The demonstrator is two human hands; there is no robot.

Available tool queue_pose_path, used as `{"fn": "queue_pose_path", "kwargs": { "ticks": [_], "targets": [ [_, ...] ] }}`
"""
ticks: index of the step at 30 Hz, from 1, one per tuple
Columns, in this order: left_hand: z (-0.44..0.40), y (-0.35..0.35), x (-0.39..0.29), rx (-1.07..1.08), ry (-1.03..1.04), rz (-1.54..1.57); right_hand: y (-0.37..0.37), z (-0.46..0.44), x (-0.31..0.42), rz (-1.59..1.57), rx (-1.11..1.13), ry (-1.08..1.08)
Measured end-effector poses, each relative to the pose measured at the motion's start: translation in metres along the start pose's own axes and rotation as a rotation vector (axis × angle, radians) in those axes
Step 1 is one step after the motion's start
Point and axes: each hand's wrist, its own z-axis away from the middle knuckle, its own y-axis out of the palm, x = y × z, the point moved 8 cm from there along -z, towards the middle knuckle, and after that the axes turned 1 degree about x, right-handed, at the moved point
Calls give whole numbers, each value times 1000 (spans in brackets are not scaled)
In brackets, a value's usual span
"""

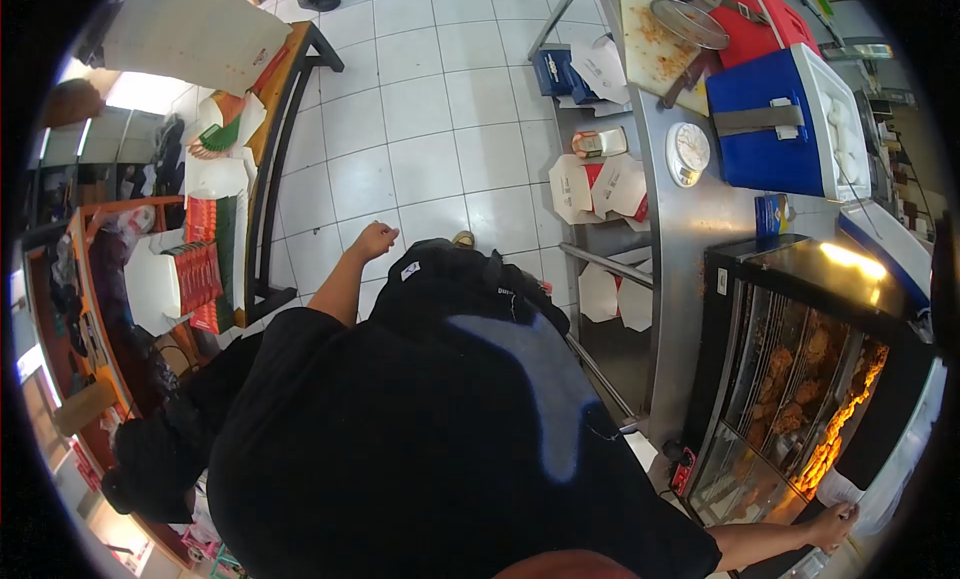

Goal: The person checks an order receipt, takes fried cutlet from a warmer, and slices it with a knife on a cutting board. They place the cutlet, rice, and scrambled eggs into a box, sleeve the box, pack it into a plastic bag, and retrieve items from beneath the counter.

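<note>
My left hand (374, 241) hangs beside my body over the tiled floor, its fingers loosely curled and nothing visible in them. At the lower right, my right arm stretches out beside a black glass-sided food warmer (820, 269). My right hand (833, 528) is closed at the warmer's far lower corner, against a pale translucent sheet (897, 479); what exactly its fingers grip is hidden. Pieces of fried food (785, 379) lie on wire racks behind the warmer's glass. A white paper (842, 487) is just above my right hand.
A steel table (690, 269) on my right bears a cutting board (650, 39), knife (690, 77), white kitchen scale (688, 154) and blue cooler (770, 129). Folded boxes (620, 187) fill its lower shelf. On my left, a wooden bench (290, 54) carries stacked red-and-white cartons (195, 279).
</note>
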Motion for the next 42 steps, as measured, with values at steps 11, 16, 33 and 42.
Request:
{"fn": "queue_pose_path", "kwargs": {
  "ticks": [11,16,33,42],
  "targets": [
    [-85,22,-48,176,89,-254,29,0,-26,116,72,-4],
    [-132,18,-141,191,154,-48,-83,41,69,-106,-318,65],
    [-234,22,-147,63,-141,-185,-353,614,1031,-1861,1920,-888],
    [-468,50,-152,323,143,163,-187,459,1280,-1384,364,-517]
  ]
}}
